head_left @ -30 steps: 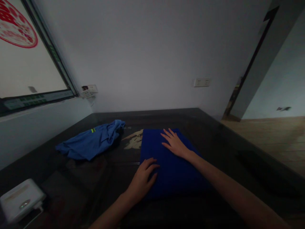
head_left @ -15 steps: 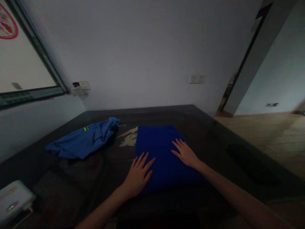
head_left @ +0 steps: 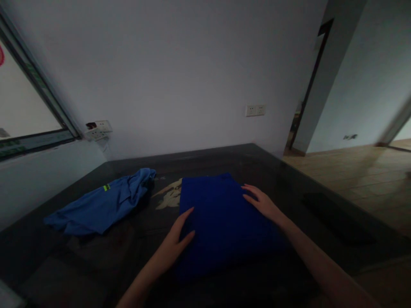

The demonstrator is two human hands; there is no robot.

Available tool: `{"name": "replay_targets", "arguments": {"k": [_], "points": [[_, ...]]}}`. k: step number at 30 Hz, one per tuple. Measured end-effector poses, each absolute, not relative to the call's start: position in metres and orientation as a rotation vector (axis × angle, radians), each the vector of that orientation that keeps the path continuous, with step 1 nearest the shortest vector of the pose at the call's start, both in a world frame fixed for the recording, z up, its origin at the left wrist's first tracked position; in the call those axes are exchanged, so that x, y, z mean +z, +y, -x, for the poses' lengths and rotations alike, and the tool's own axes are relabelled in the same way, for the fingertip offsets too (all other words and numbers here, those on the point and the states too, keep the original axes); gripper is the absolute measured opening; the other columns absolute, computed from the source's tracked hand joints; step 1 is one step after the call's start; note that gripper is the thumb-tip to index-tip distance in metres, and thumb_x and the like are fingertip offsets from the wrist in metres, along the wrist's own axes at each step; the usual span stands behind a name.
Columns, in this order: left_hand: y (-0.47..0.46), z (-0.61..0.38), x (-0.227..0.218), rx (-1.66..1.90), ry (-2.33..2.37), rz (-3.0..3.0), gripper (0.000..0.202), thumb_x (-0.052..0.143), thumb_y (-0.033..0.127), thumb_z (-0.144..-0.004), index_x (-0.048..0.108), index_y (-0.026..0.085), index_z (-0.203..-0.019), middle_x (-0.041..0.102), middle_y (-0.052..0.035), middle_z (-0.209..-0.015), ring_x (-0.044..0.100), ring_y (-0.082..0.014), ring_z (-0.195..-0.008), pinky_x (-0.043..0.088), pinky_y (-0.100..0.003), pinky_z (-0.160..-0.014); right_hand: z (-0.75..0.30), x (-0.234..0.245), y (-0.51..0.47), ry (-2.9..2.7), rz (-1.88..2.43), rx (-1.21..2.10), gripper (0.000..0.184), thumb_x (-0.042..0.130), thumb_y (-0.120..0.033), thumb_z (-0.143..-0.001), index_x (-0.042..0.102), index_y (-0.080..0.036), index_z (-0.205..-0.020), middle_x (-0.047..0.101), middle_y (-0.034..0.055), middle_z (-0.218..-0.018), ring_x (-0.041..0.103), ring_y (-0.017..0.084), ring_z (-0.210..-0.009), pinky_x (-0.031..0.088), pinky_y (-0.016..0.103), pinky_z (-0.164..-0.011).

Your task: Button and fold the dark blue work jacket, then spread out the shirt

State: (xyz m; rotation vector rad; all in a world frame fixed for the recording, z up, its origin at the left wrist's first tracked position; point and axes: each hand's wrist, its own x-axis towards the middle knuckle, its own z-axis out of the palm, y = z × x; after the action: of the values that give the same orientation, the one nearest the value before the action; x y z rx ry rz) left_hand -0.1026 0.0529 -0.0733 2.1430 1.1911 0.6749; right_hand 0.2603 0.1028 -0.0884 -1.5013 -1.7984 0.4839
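Observation:
A folded deep-blue cloth (head_left: 218, 218), perhaps a garment, lies flat on the dark tabletop (head_left: 282, 179). At its left edge is my left hand (head_left: 175, 241), thumb apart from the stretched index finger; the other fingers are mostly hidden on the far side. On the opposite edge my right hand (head_left: 262, 204) rests with slightly curved fingers and its thumb apart. Neither hand visibly grips the cloth. A crumpled lighter-blue garment (head_left: 112, 201) with a small yellow-green tag lies off to the left.
A pale printed pattern (head_left: 170, 194) shows on the tabletop beside the cloth. Toward the right edge lies a black flat item (head_left: 335, 216). Wall sockets (head_left: 255, 111) sit above the table's back edge, and a pale object (head_left: 9, 295) pokes in at the lower left corner.
Both hands have moved outward from the top of the blue cloth to its left and right edges. The camera view has turned slightly to the right.

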Motion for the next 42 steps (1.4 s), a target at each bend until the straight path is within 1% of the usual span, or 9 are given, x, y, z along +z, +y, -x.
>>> {"name": "replay_targets", "arguments": {"k": [5,8,11,15,22,26,32,35,42], "points": [[0.091,0.113,-0.059,0.868,1.260,-1.849,0.045,0.056,0.037,-0.083,0.050,0.027,-0.126,0.044,-0.0061,-0.141,0.033,-0.0267,-0.134,0.029,-0.043,-0.109,-0.304,-0.073,0.103,-1.687,1.671,0.590,0.041,0.053,-0.050,-0.079,0.066,-0.023,-0.108,0.064,0.0097,-0.116,0.058,0.028,-0.108,0.040,0.045,-0.100],[0.124,0.103,-0.062,0.999,1.209,-1.410,0.040,0.062,0.028,-0.078,0.054,0.025,-0.117,0.051,-0.0077,-0.133,0.046,-0.0260,-0.123,0.040,-0.037,-0.100,-0.308,-0.076,0.102,-1.741,1.800,0.638,0.040,0.058,-0.050,-0.076,0.068,-0.020,-0.102,0.065,0.0128,-0.112,0.060,0.031,-0.105,0.042,0.046,-0.097],[0.148,0.096,-0.068,1.094,1.107,-0.975,0.035,0.059,0.018,-0.079,0.053,0.023,-0.113,0.063,-0.0057,-0.112,0.062,-0.0176,-0.095,0.048,-0.027,-0.079,-0.299,-0.083,0.098,-1.751,1.813,0.709,0.049,0.056,-0.052,-0.078,0.064,-0.016,-0.110,0.066,0.0159,-0.109,0.062,0.030,-0.099,0.046,0.045,-0.091],[0.157,0.104,-0.069,1.078,1.059,-0.718,0.025,0.055,0.014,-0.082,0.053,0.020,-0.106,0.063,-0.0013,-0.084,0.062,-0.0123,-0.072,0.048,-0.022,-0.066,-0.284,-0.087,0.087,-1.645,1.730,0.926,0.059,0.053,-0.056,-0.080,0.052,-0.018,-0.125,0.066,0.0135,-0.106,0.065,0.026,-0.092,0.051,0.040,-0.083],[0.162,0.122,-0.065,0.944,1.010,-0.577,0.005,0.050,0.015,-0.085,0.054,0.017,-0.088,0.064,-0.0052,-0.081,0.064,-0.0155,-0.072,0.051,-0.028,-0.070,-0.273,-0.089,0.082,-1.375,1.595,1.244,0.070,0.057,-0.053,-0.079,0.037,-0.021,-0.137,0.059,0.0155,-0.122,0.063,0.027,-0.102,0.054,0.040,-0.083],[0.169,0.118,-0.066,0.940,1.024,-0.607,0.007,0.048,0.012,-0.085,0.055,0.015,-0.087,0.064,-0.0054,-0.079,0.064,-0.0138,-0.071,0.051,-0.024,-0.069,-0.274,-0.088,0.086,-1.274,1.534,1.356,0.066,0.065,-0.048,-0.073,0.047,-0.017,-0.129,0.060,0.0159,-0.122,0.062,0.027,-0.105,0.052,0.041,-0.089],[0.180,0.106,-0.060,0.841,1.149,-0.863,0.003,0.057,0.018,-0.081,0.056,0.017,-0.083,0.062,-0.0008,-0.073,0.060,-0.0109,-0.062,0.046,-0.020,-0.059,-0.273,-0.085,0.087,-1.337,1.363,1.561,0.045,0.069,-0.046,-0.071,0.063,-0.018,-0.105,0.068,0.0118,-0.109,0.066,0.026,-0.098,0.050,0.041,-0.092],[0.185,0.102,-0.055,0.812,1.188,-0.895,0.004,0.059,0.017,-0.079,0.055,0.017,-0.081,0.061,-0.0003,-0.072,0.059,-0.0115,-0.060,0.045,-0.021,-0.059,-0.270,-0.084,0.086,-1.367,1.341,1.531,0.047,0.071,-0.044,-0.069,0.062,-0.017,-0.108,0.069,0.0107,-0.107,0.066,0.026,-0.096,0.050,0.043,-0.091],[0.198,0.102,-0.044,0.727,1.259,-0.913,0.015,0.065,0.017,-0.073,0.054,0.017,-0.083,0.060,0.0003,-0.069,0.058,-0.0134,-0.064,0.047,-0.024,-0.065,-0.265,-0.075,0.075,-1.493,1.384,1.379,0.060,0.073,-0.038,-0.067,0.054,-0.017,-0.120,0.061,0.0115,-0.123,0.060,0.026,-0.109,0.047,0.041,-0.096]]}}
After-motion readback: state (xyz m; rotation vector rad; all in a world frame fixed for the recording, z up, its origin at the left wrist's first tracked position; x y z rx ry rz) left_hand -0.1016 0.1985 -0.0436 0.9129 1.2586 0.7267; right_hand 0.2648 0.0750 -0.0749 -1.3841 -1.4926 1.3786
